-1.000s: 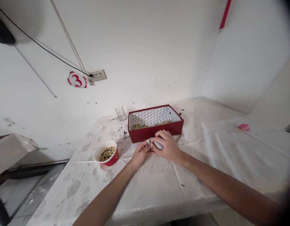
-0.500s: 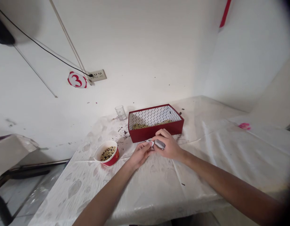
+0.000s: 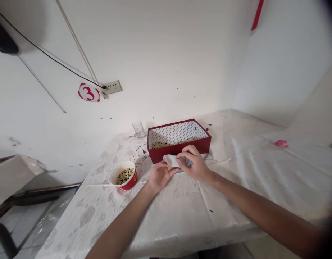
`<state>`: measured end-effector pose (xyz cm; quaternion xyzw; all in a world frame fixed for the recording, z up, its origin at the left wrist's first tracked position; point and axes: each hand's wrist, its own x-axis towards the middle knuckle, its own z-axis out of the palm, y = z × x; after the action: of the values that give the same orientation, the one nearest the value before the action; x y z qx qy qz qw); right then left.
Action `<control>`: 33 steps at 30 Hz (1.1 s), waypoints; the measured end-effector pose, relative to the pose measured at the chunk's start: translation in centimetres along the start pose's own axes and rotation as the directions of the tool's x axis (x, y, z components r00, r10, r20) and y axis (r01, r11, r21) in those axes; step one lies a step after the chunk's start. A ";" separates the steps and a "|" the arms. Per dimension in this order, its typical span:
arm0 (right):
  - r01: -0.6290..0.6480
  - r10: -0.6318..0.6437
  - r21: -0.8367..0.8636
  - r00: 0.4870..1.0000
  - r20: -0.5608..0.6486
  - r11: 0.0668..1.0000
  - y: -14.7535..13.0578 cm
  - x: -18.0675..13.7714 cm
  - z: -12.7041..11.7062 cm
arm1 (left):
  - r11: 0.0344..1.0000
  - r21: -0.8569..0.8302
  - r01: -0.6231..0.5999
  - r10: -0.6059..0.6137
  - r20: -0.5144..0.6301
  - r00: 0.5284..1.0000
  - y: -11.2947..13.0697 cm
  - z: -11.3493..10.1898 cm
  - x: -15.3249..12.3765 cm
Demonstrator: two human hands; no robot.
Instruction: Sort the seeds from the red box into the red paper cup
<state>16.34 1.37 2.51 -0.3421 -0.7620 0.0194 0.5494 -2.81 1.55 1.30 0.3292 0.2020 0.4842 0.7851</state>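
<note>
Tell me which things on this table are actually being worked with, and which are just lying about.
In use: small white packet, pinched by the right hand, with the left hand at its edge; probably the red box of beans just behind it.

Lying about: red bowl of beans, glass, pink scrap.

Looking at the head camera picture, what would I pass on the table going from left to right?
red bowl of beans → small glass → red box → pink scrap. The left hand, the right hand and the white packet between them overlap the box, so I leave them out.
</note>
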 end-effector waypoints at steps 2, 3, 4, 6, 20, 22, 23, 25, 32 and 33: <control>0.020 -0.020 0.015 1.000 0.007 1.000 0.0 0.0 0.0 | 0.999 0.034 -0.007 0.007 -0.009 1.000 0.0 -0.1 0.0; 0.031 -0.031 0.022 0.999 0.011 0.999 0.0 -0.1 0.0 | 0.998 0.064 -0.008 0.009 -0.014 1.000 0.0 0.0 0.0; 0.041 -0.041 0.027 0.999 0.015 0.999 0.0 -0.1 0.0 | 0.996 0.094 -0.006 0.008 -0.016 1.000 -0.1 0.0 -0.1; 0.054 -0.055 0.031 0.998 0.017 0.998 0.0 -0.1 0.0 | 0.990 0.139 0.009 -0.007 -0.013 1.000 -0.2 0.2 -0.2; 0.050 -0.063 0.117 0.992 0.107 0.992 -0.4 -0.4 0.0 | 0.954 0.295 0.047 -0.021 -0.089 0.996 -0.3 -0.3 -0.1; 0.057 -0.074 0.137 0.989 0.128 0.989 -0.5 -0.4 -0.1 | 0.953 0.300 0.049 -0.024 -0.088 0.996 -0.2 -0.2 -0.2; 0.060 -0.079 0.140 0.988 0.134 0.988 -0.5 -0.5 -0.1 | 0.952 0.302 0.044 -0.019 -0.085 0.996 -0.1 -0.1 -0.2; 0.065 -0.082 0.132 0.988 0.128 0.989 -0.5 -0.5 0.0 | 0.952 0.303 0.031 -0.008 -0.078 0.997 -0.1 0.1 -0.3; 0.042 -0.046 0.042 0.994 0.103 0.998 -0.4 -0.7 0.6 | 0.918 0.396 -0.036 0.057 -0.041 0.998 -0.2 0.2 -0.1; 0.044 -0.047 0.031 0.993 0.110 0.999 -0.4 -0.7 0.7 | 0.915 0.399 -0.054 0.075 -0.038 0.996 -0.2 0.1 0.0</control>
<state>15.66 0.94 1.84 -0.3152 -0.7984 0.0369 0.5117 -2.61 1.40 1.24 0.4754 0.3058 0.4673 0.6798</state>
